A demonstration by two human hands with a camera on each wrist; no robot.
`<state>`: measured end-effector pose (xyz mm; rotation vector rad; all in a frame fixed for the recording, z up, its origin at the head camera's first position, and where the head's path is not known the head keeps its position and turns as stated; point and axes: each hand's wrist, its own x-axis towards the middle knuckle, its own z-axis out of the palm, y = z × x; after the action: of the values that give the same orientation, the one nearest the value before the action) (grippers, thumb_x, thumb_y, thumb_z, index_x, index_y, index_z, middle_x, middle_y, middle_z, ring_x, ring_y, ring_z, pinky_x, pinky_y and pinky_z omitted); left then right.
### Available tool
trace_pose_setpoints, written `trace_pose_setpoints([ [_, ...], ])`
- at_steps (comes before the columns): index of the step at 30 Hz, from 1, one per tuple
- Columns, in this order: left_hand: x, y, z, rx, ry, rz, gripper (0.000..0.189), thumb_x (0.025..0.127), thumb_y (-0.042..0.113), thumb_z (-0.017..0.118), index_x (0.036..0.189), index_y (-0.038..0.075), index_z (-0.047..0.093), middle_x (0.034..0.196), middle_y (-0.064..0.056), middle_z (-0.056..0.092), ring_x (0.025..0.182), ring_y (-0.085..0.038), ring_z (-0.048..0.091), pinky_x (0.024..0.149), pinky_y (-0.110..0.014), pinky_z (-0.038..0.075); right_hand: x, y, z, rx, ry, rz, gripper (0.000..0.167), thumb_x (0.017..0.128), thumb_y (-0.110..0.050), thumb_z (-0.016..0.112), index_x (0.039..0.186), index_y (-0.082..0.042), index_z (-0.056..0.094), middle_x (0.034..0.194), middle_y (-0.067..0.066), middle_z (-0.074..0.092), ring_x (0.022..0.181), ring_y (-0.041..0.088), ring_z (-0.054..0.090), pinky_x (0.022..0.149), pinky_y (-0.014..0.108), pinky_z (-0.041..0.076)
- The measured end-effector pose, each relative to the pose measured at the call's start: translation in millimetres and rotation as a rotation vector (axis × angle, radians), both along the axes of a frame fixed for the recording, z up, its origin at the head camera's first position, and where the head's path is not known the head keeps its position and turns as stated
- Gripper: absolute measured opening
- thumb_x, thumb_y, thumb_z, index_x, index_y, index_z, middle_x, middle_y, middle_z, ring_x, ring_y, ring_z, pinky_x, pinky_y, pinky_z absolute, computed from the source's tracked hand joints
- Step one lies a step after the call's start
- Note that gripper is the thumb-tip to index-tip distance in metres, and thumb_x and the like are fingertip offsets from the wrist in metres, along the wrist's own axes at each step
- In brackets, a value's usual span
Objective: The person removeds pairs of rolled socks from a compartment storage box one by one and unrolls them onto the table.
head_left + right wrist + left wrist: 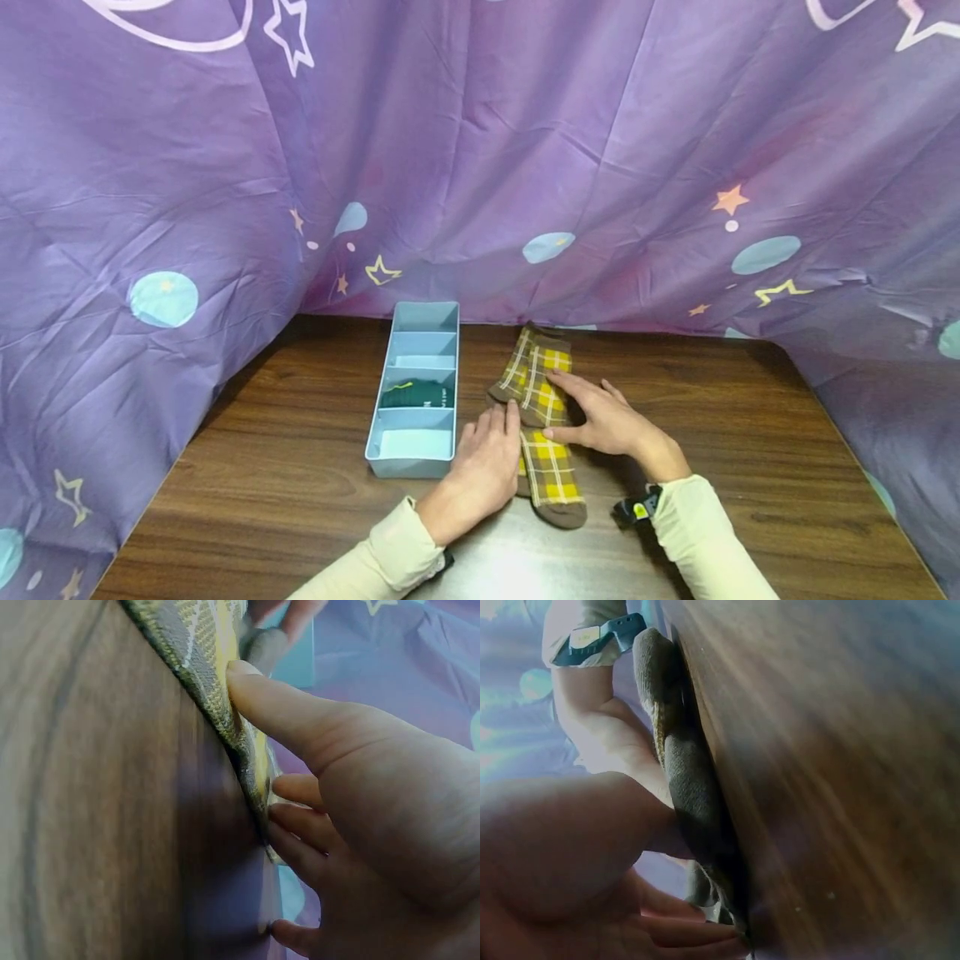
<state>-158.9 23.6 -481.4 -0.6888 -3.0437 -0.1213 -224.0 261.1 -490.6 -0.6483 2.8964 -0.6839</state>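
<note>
"Two plaid socks [553, 471], by the look of it, overlapping just right of center in your head view, lying flat on the table [262, 458]. So how far along are you, honestly?"

"Partway, I'd say. You've got a dark green bundle [412, 396] sitting in the blue divided box [411, 468], left of center, second compartment up from the bottom of the frame. Looks like folded fabric to me. Your plaid pair is outside the box and not folded yet, so if it's headed the same way, the folding and the tucking in are both left."

"OK, and your hands? Grabbing anything?"

"Nope, not from what I can see. Your left hand [487, 458] comes up from the lower middle, palm down, fingers stretched out together along the socks' left edge, tips touching near the heels. Your right hand [611, 417] reaches in from the lower right, thumb and fingers spread wide. Your right wrist view has that thumb resting on the knit, but nothing's curled around it, so I'd call both hands loose."

"And the forearms?"

"Left sleeve [375, 554] slants up from the bottom edge, right sleeve [712, 533] leans in from the other side. You're basically bracketing the pair. Nice spot for smoothing or lining up edges, imo."
</note>
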Motion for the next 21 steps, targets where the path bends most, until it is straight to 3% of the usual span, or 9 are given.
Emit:
trace_pose_setpoints([
  [8,2.9,3.5,-0.1,-0.133,0.027,0.016,0.074,0.095,0.035,0.077,0.158,0.004,0.050,0.156,-0.016,0.058,0.143,-0.028,0.056,0.110,-0.040,0.049,-3.2,6.8,1.5,0.014,-0.005,-0.002,0.089,0.092,-0.054,0.083,0.160,-0.008,0.051,0.169,0.020,0.045,0.157,0.043,0.043,0.121,0.084,0.020],
  [13,6.9,7.0,0.1,-0.196,0.012,0.038,0.074,0.096,0.037,0.076,0.158,0.004,0.052,0.157,-0.014,0.057,0.144,-0.027,0.054,0.112,-0.040,0.047,-3.1,12.1,3.9,0.013,-0.020,-0.019,0.087,0.092,-0.050,0.084,0.160,-0.007,0.052,0.170,0.023,0.043,0.156,0.047,0.043,0.121,0.084,0.020],
  [21,11.3,9.0,0.4,-0.242,0.042,0.068,0.076,0.091,0.039,0.079,0.152,0.001,0.056,0.143,-0.012,0.063,0.126,-0.025,0.058,0.104,-0.038,0.047,-3.4,15.9,6.6,-0.011,-0.051,-0.022,0.084,0.091,-0.048,0.086,0.157,-0.006,0.055,0.174,0.024,0.035,0.157,0.050,0.040,0.122,0.083,0.019],
])
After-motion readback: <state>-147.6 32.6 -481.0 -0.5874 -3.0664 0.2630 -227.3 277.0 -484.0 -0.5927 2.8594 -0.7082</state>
